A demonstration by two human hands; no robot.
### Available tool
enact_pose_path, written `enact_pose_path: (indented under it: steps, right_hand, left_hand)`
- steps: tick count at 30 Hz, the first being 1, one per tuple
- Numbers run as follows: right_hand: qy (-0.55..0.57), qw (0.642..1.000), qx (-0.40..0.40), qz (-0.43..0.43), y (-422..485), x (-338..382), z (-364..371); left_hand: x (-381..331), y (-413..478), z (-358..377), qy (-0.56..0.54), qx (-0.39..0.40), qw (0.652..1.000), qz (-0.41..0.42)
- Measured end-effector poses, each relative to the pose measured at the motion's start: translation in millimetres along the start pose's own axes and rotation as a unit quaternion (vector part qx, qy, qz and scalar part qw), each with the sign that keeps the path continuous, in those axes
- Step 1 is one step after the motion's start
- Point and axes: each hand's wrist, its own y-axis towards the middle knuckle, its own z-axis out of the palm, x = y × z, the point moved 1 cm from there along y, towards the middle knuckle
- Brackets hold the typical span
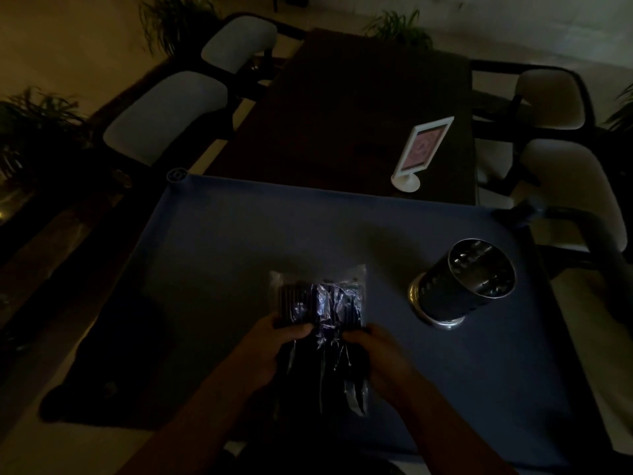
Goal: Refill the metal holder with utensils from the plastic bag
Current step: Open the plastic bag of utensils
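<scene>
A clear plastic bag full of dark utensils lies on the blue mat in front of me. My left hand grips the bag's left side and my right hand grips its right side, both near its middle. The metal holder, a perforated cylinder on a round base, stands upright on the mat to the right of the bag, apart from both hands. In the dim light I cannot tell what is inside it.
A white sign stand sits on the dark table beyond the mat. Chairs with pale seats flank the table on the left and right. Plants stand at the room's edges.
</scene>
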Motion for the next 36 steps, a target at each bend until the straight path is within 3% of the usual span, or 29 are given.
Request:
enact_pose_path:
  steps: [8, 12, 16, 22, 25, 31, 34, 36]
  right_hand:
    - [0.069, 0.996, 0.058, -0.026, -17, 4, -12]
    - [0.052, 0.995, 0.075, -0.050, -25, 5, -13]
    - [0.035, 0.997, 0.040, -0.053, -26, 6, -13]
    - [0.033, 0.996, 0.041, -0.068, -35, 16, -8]
    - [0.028, 0.997, 0.018, -0.074, -36, 17, -3]
    - [-0.004, 0.997, 0.017, -0.074, -36, 20, -5]
    - [-0.089, 0.986, -0.027, -0.140, -36, 25, -3]
    - [-0.185, 0.945, -0.107, -0.247, -40, 33, -1]
  left_hand:
    - [-1, -15, 17, 0.100, -0.003, 0.993, 0.061]
    - [4, -17, 21, 0.101, -0.021, 0.991, 0.081]
    - [4, -20, 25, 0.099, -0.031, 0.989, 0.101]
    - [8, -22, 22, -0.021, 0.007, 0.998, 0.051]
    - [9, -23, 27, 0.013, 0.029, 0.998, 0.060]
    - [9, -21, 28, 0.041, -0.025, 0.994, 0.095]
    - [8, -20, 28, 0.036, -0.051, 0.994, 0.095]
    - [6, -21, 30, 0.046, -0.071, 0.990, 0.110]
